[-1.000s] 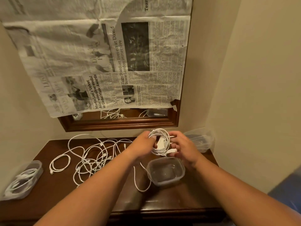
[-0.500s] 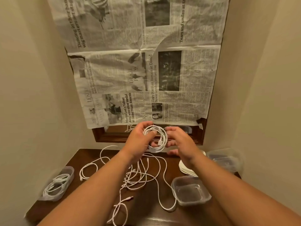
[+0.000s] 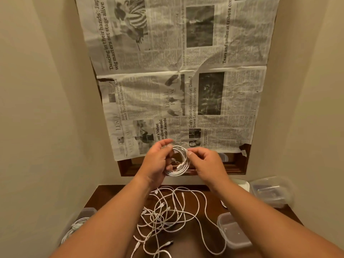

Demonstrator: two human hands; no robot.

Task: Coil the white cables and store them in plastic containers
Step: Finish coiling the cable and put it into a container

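Both hands hold a coiled white cable [image 3: 179, 162] above the desk [image 3: 115, 194]: left hand [image 3: 158, 161] and right hand [image 3: 206, 162] each with grip closed on it, loose cables [image 3: 173, 215] below.

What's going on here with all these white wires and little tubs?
A person is tidying cables. Both hands, the left hand and the right hand, hold one coiled white cable up in the air above a dark wooden table. Below lies a tangle of loose cables not yet wound. An empty plastic container sits open at the right, and a container at the left already has cable in it. More clear containers wait at the far right.
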